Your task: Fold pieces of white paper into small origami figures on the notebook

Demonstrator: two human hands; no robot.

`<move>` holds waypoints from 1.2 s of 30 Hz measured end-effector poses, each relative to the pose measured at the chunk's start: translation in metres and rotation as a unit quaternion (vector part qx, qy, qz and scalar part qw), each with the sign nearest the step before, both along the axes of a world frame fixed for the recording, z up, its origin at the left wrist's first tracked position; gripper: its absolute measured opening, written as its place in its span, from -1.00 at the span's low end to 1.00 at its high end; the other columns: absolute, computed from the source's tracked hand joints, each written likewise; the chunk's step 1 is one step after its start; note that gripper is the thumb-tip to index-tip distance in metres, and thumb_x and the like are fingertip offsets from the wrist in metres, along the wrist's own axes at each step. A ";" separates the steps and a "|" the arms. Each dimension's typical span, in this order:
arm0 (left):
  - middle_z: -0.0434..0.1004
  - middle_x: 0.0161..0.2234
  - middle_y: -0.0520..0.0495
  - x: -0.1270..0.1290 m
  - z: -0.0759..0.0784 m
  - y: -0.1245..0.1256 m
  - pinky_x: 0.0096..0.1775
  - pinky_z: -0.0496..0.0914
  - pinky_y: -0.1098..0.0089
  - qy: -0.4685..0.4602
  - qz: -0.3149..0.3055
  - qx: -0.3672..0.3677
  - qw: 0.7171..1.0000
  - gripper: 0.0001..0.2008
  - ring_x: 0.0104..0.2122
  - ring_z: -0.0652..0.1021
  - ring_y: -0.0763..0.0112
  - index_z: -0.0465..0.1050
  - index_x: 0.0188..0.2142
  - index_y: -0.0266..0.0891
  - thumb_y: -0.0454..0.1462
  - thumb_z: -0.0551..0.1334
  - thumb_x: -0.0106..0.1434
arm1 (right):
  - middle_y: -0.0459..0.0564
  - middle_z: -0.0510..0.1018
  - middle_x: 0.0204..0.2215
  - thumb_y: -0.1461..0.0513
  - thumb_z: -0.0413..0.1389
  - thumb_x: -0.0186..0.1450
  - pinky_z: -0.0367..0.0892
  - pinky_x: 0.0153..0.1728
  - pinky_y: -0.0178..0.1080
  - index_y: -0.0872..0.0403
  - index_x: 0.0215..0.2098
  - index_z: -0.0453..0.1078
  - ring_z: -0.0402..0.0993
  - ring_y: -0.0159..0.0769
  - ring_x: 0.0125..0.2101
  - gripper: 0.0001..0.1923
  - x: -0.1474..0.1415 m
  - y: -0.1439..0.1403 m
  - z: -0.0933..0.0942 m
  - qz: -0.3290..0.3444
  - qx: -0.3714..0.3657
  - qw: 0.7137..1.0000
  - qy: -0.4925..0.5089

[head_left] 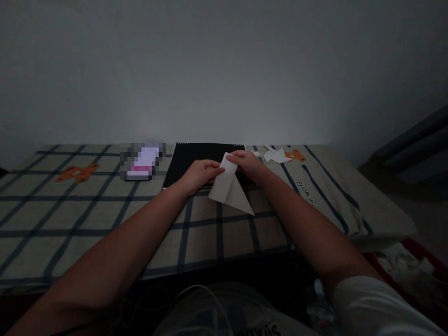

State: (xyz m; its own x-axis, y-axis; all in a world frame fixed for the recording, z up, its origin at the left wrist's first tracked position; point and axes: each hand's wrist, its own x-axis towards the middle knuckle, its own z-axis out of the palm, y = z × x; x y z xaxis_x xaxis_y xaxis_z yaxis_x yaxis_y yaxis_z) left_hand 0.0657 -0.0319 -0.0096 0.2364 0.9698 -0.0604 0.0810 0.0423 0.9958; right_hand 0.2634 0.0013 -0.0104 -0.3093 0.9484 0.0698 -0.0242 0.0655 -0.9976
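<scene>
Between my two hands is a folded sheet of white paper point(227, 186), narrow at the top and spreading into a pointed flap at the lower right. My left hand point(202, 175) pinches its left edge between thumb and fingers. At the upper right corner, my right hand point(247, 164) grips the paper, thumb on the near face. Some of the right fingers are hidden behind the sheet. Under and behind the hands lies a flat black board point(196, 161) with light edges.
White folded paper pieces point(276, 155) lie right of the board. A phone with a lit, blurred screen point(144, 161) rests to the left. The checked tablecloth point(157, 219) covers the table, which meets a wall point(210, 70). A red container with crumpled white material point(409, 266) stands below right.
</scene>
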 end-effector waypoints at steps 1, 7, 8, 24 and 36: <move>0.64 -0.39 -0.09 0.000 0.001 0.000 -0.41 0.42 0.39 0.001 -0.004 -0.004 1.000 -0.77 -0.46 0.54 0.39 0.67 -0.31 -0.23 -0.17 0.51 0.06 | -0.11 0.56 -0.47 0.08 0.33 0.18 0.27 -0.40 -0.31 0.06 -0.40 0.55 0.36 -0.39 -0.46 -0.79 0.001 0.001 -0.001 -0.002 0.008 1.000 -0.008; 0.64 -0.38 -0.07 -0.001 0.006 -0.002 -0.41 0.42 0.42 0.004 -0.015 -0.019 1.000 -0.75 -0.46 0.54 0.43 0.67 -0.30 -0.25 -0.14 0.48 0.09 | -0.10 0.55 -0.46 0.05 0.33 0.14 0.25 -0.37 -0.27 0.07 -0.40 0.54 0.35 -0.36 -0.44 -0.75 0.004 0.005 -0.005 -0.022 0.025 0.999 -0.019; 0.64 -0.38 -0.07 -0.002 0.007 -0.002 -0.40 0.42 0.42 0.010 -0.017 -0.020 1.000 -0.74 -0.46 0.54 0.43 0.67 -0.29 -0.25 -0.13 0.48 0.09 | -0.10 0.55 -0.46 0.04 0.33 0.13 0.25 -0.36 -0.26 0.07 -0.39 0.54 0.35 -0.36 -0.43 -0.74 0.004 0.005 -0.004 -0.031 0.026 0.999 -0.023; 0.67 -0.33 -0.10 -0.003 0.008 -0.001 -0.37 0.41 0.41 0.028 -0.038 -0.021 0.999 -0.68 -0.43 0.56 0.40 0.69 -0.19 -0.25 -0.20 0.46 0.04 | -0.14 0.49 -0.48 0.00 0.40 0.04 0.22 -0.39 -0.27 0.06 -0.38 0.51 0.32 -0.39 -0.45 -0.64 0.004 0.005 -0.003 -0.049 0.008 0.998 0.032; 0.70 -0.33 -0.11 -0.011 0.010 0.003 -0.30 0.48 0.35 0.001 -0.004 0.000 1.000 -0.63 -0.36 0.63 0.29 0.69 -0.18 -0.25 -0.22 0.48 -0.03 | -0.07 0.57 -0.37 0.09 0.39 0.12 0.43 -0.15 -0.19 0.04 -0.35 0.50 0.48 -0.31 -0.29 -0.74 0.010 0.015 -0.004 -0.116 -0.013 0.983 0.139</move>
